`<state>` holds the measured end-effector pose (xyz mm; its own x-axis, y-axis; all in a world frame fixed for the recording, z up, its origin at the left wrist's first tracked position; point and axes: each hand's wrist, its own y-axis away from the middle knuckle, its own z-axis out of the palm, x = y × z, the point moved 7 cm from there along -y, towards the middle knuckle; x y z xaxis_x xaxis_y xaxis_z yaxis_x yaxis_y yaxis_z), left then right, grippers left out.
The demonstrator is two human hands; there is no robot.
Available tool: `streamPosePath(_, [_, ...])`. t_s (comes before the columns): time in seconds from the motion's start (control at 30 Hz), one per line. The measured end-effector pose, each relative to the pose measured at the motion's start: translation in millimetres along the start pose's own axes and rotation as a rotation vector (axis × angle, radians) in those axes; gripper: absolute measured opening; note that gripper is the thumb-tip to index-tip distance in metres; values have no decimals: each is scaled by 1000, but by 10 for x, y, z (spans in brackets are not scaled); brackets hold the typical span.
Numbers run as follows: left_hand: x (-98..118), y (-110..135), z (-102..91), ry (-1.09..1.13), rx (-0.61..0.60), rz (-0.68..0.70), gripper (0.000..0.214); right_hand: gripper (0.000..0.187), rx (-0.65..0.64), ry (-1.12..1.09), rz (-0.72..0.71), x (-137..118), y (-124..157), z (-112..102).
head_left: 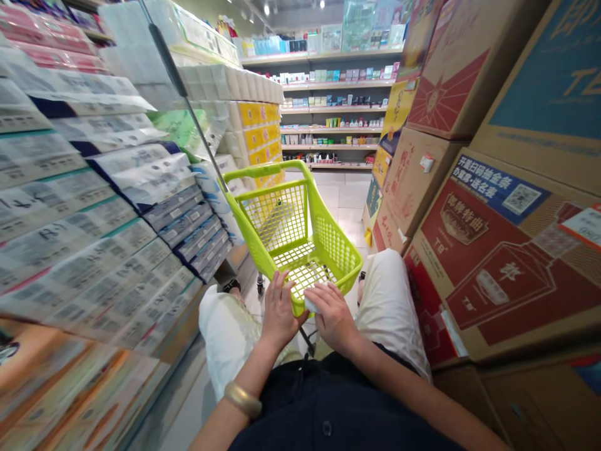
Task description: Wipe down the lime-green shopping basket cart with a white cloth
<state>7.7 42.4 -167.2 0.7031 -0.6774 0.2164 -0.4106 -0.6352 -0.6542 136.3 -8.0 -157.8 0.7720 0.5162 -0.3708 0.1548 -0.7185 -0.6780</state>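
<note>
A lime-green shopping basket point(335, 241) with lattice walls sits in front of me between my knees, wheels partly visible below it. My left hand point(280, 310) is on its near rim, fingers over the edge and thumb below. Close beside it, my right hand point(334, 313) is curled at the same rim around a small white wad point(312, 305), perhaps tissue. Most of the wad is hidden under the fingers. The basket's inside shows only its open grid floor. From its far left corner rises a thin dark pole point(176, 81) with a thicker grip section.
Packs of paper goods point(84, 207) are stacked along the left. Stacked cardboard cartons point(507, 250) line the right side close to my knee. A pale tiled floor point(331, 194) runs ahead to shelves point(338, 84) of small bottles and boxes.
</note>
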Motion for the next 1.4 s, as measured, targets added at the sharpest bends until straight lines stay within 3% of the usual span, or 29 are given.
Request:
streamPosePath(0.07, [-16, 6, -14, -19, -14, 6, 58, 56, -23, -55, -47, -51, -4, -7])
streamPosePath(0.13, [-40, 13, -27, -41, -31, 1, 57, 52, 60, -89, -34, 78, 30, -143])
streamPosePath(0.27, [-62, 14, -33, -35, -47, -20, 55, 30, 405, 19, 191, 623, 242, -554])
streamPosePath(0.37, [-42, 5, -17, -5, -30, -25, 58, 21, 518, 131, 356, 889, 391, -651])
streamPosePath(0.43, [-25, -1, -1, 13, -18, -26, 58, 21, 489, 118, 378, 905, 411, -568])
streamPosePath(0.53, [-3, -8, 18, 33, -14, -30, 57, 26, 400, 44, 310, 690, 365, -357])
streamPosePath(0.67, [22, -21, 23, 55, -48, -38, 62, 29, 147, -4, 35, 163, 235, -68])
streamPosePath(0.73, [27, -33, 18, 61, -68, -42, 63, 29, 53, 5, -77, 19, 208, -10])
streamPosePath(0.83, [30, -52, 7, 64, -79, -29, 56, 27, 107, 48, -75, 163, 223, -135])
streamPosePath(1.0, [31, -67, 4, 65, -75, -9, 48, 29, 381, 165, 252, 860, 371, -531])
streamPosePath(1.07, [31, -65, 4, 76, -64, -16, 48, 31, 422, 158, 329, 963, 404, -573])
streamPosePath(1.2, [36, -60, 8, 85, -52, -32, 49, 33, 357, 47, 256, 684, 336, -390])
streamPosePath(1.3, [42, -62, 6, 82, -59, -27, 51, 35, 222, -26, 98, 336, 244, -178])
streamPosePath(1.4, [32, -70, -9, 76, -66, -25, 52, 34, 124, -28, 21, 218, 197, -88])
